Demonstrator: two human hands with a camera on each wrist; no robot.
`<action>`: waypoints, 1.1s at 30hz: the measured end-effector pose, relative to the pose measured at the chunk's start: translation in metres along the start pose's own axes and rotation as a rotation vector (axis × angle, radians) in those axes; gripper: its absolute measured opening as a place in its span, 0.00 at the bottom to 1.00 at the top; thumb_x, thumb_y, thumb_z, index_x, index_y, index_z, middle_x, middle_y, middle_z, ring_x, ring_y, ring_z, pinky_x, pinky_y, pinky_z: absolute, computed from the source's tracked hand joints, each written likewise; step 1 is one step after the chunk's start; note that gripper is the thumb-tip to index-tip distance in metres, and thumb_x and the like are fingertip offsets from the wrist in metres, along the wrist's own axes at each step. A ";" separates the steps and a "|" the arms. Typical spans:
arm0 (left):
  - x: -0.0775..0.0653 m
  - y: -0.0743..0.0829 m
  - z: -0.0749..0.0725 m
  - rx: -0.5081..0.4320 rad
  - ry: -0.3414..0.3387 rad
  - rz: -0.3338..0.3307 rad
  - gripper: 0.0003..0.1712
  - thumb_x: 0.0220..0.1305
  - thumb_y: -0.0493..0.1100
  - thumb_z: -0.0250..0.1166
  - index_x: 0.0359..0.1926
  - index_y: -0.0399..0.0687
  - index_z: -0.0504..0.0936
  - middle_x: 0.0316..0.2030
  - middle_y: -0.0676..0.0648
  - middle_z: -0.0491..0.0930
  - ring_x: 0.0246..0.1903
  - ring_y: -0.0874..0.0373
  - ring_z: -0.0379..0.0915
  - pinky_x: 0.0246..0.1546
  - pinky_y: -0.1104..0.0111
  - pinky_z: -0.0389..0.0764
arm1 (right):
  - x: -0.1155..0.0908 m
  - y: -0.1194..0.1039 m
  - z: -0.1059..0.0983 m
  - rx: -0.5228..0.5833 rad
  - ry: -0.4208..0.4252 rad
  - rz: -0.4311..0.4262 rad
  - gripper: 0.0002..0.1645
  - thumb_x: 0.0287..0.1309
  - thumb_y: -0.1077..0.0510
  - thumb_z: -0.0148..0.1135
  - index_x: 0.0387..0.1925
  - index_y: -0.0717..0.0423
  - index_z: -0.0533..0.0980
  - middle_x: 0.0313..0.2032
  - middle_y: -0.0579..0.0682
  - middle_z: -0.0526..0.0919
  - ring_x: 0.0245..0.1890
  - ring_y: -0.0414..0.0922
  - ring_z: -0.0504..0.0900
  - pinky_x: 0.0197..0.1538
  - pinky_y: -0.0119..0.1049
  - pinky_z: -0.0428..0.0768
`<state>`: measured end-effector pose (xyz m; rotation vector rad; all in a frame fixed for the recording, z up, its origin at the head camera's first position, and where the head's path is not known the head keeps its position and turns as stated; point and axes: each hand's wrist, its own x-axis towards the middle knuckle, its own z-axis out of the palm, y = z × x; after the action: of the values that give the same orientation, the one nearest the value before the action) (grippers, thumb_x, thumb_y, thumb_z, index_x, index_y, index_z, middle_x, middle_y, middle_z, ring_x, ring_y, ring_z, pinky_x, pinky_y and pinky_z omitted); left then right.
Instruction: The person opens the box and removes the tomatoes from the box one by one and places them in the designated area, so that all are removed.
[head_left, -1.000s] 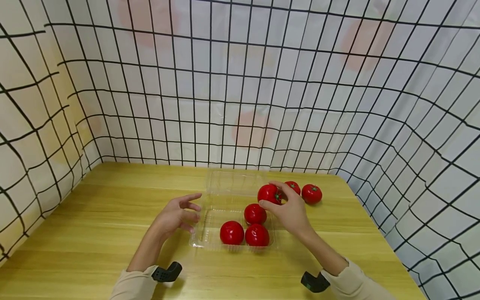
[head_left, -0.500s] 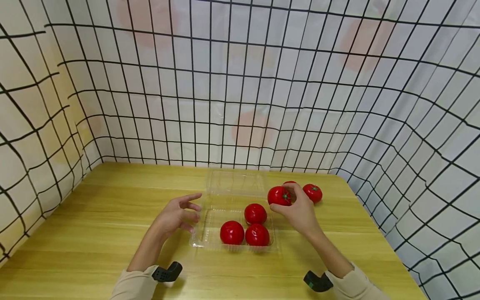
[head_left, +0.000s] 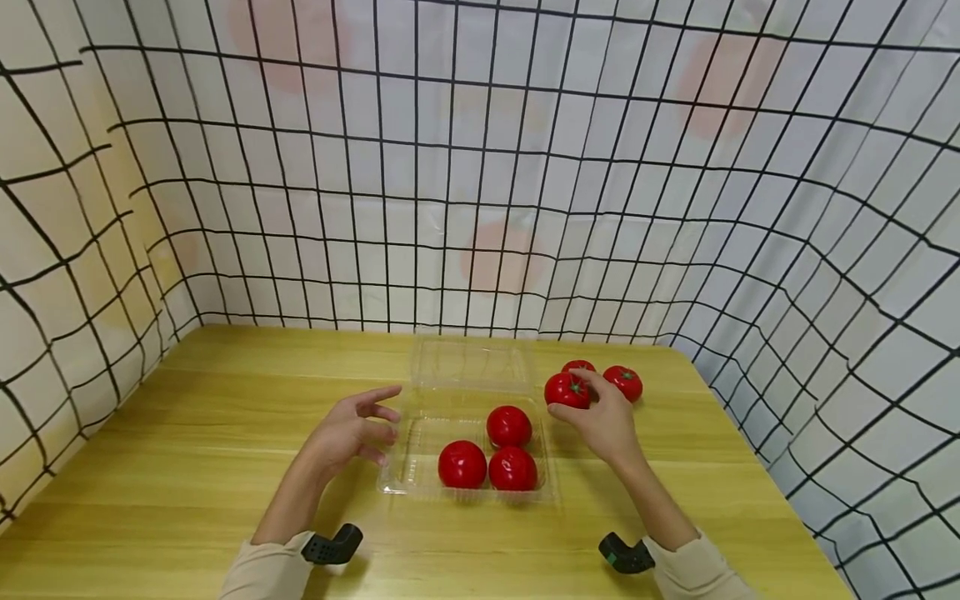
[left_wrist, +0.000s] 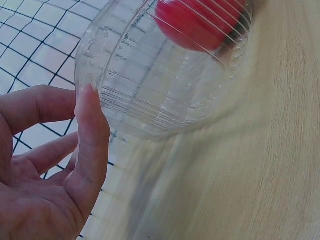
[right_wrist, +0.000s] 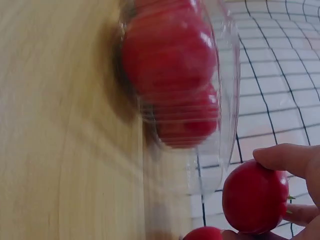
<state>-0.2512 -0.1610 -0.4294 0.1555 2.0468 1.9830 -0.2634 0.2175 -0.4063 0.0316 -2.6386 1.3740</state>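
My right hand (head_left: 602, 421) grips a red tomato (head_left: 566, 391) with a green stem, just right of the container's back right corner. In the right wrist view, the thumb and fingers curl round this tomato (right_wrist: 255, 197). On the left, my left hand (head_left: 351, 429) pinches the rim of a clear plastic clamshell container (left_wrist: 145, 95) between thumb and finger. Three tomatoes sit in the container's right part: a back one (head_left: 509, 427), a front left one (head_left: 462, 464) and a front right one (head_left: 513, 469). Its clear lid (head_left: 472, 364) lies folded open behind.
Two more tomatoes lie at the back right of the wooden table (head_left: 187, 467): one (head_left: 624, 382) beside my right hand, another (head_left: 578, 366) partly hidden behind the held one. A black wire grid (head_left: 420, 200) backed with white sheeting encloses the back and sides.
My right hand has moved right with its tomato, away from over the container and closer to the two loose tomatoes. My left hand has stayed at the container's left edge.
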 end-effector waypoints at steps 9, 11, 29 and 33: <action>0.001 -0.001 -0.001 -0.002 -0.005 0.008 0.42 0.60 0.25 0.61 0.76 0.39 0.62 0.53 0.31 0.72 0.34 0.52 0.78 0.24 0.67 0.86 | 0.003 0.008 -0.004 -0.034 0.025 0.026 0.42 0.57 0.51 0.74 0.71 0.55 0.69 0.67 0.62 0.71 0.64 0.62 0.72 0.62 0.59 0.79; 0.001 -0.001 0.000 0.000 -0.004 0.008 0.42 0.60 0.25 0.61 0.76 0.39 0.62 0.53 0.31 0.72 0.34 0.51 0.78 0.24 0.67 0.86 | 0.004 0.011 -0.005 -0.034 0.038 0.028 0.42 0.56 0.52 0.74 0.70 0.55 0.68 0.67 0.62 0.72 0.63 0.61 0.72 0.62 0.59 0.79; 0.001 0.002 0.001 0.002 -0.003 0.008 0.42 0.61 0.25 0.60 0.76 0.39 0.61 0.53 0.32 0.72 0.34 0.51 0.78 0.23 0.66 0.86 | 0.007 0.021 -0.008 -0.134 0.111 0.019 0.39 0.58 0.48 0.73 0.66 0.60 0.72 0.62 0.64 0.77 0.60 0.62 0.76 0.61 0.60 0.80; 0.001 0.002 0.001 0.000 -0.004 0.005 0.42 0.61 0.25 0.60 0.76 0.39 0.61 0.53 0.31 0.72 0.35 0.51 0.78 0.23 0.66 0.86 | 0.007 0.022 -0.011 -0.130 0.094 0.056 0.40 0.57 0.49 0.73 0.66 0.60 0.71 0.63 0.65 0.76 0.61 0.63 0.74 0.62 0.61 0.79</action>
<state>-0.2517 -0.1594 -0.4277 0.1645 2.0467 1.9840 -0.2712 0.2394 -0.4168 -0.1202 -2.6627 1.1854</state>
